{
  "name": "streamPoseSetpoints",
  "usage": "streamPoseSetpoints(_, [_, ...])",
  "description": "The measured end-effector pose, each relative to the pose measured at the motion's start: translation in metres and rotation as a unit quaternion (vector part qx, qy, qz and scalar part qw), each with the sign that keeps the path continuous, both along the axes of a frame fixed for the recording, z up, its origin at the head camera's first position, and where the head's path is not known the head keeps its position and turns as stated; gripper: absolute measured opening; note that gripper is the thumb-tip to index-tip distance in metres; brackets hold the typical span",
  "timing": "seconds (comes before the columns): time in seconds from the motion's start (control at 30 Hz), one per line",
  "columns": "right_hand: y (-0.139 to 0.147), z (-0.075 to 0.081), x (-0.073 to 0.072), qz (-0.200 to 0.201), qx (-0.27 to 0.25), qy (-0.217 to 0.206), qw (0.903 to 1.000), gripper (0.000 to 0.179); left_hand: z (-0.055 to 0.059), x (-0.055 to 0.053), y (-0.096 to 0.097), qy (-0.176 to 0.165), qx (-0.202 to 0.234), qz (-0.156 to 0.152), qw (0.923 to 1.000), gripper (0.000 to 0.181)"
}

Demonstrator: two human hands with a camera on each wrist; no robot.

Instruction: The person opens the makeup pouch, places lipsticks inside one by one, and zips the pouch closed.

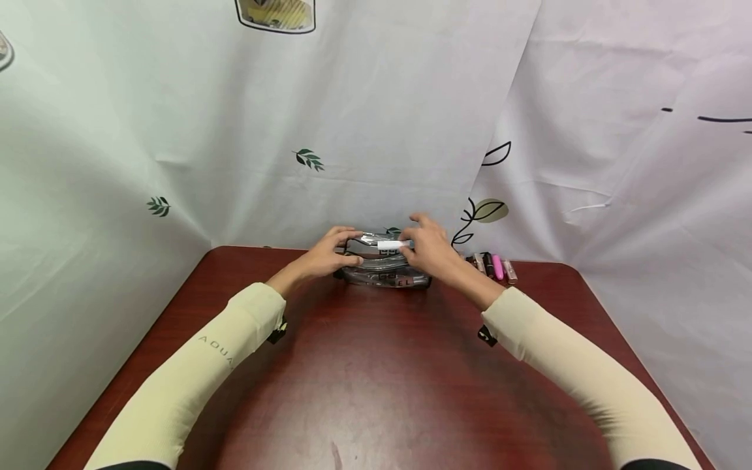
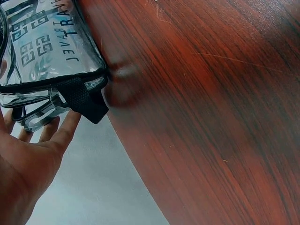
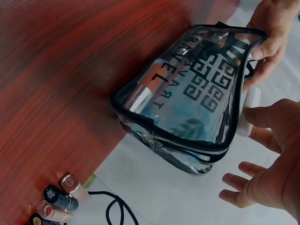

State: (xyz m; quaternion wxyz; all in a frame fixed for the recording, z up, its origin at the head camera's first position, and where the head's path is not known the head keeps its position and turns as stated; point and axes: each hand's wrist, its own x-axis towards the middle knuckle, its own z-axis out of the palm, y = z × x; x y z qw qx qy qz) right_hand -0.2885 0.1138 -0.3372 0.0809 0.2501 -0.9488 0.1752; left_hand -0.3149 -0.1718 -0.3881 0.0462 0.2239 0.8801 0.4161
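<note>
A clear travel bag with black trim and the printed word TRAVEL stands at the back of the table. My left hand holds its left end, and in the right wrist view the left thumb lies at the bag's rim. Between thumb and forefinger my right hand pinches a white tube over the bag's mouth; its other fingers are spread. Through the clear side in the right wrist view, an orange tube with a silver end shows inside the bag.
Right of the bag lie several small cosmetics, among them a pink tube, a black tube and a brown-topped one. A dark red wooden table bears everything. White printed cloth hangs behind it.
</note>
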Motion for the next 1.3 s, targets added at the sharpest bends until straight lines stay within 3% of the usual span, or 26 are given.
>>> streamPoseSetpoints(0.67, [-0.007,-0.012,-0.003,0.006,-0.004,0.0,1.0,0.029,-0.002,-0.001,0.004,-0.004,0.006,-0.007,1.0,0.076])
streamPoseSetpoints(1.3, [-0.006,-0.011,-0.003,0.002,-0.007,-0.014,0.9999,0.032,-0.002,-0.001,0.0,-0.008,0.007,-0.007,0.9999,0.076])
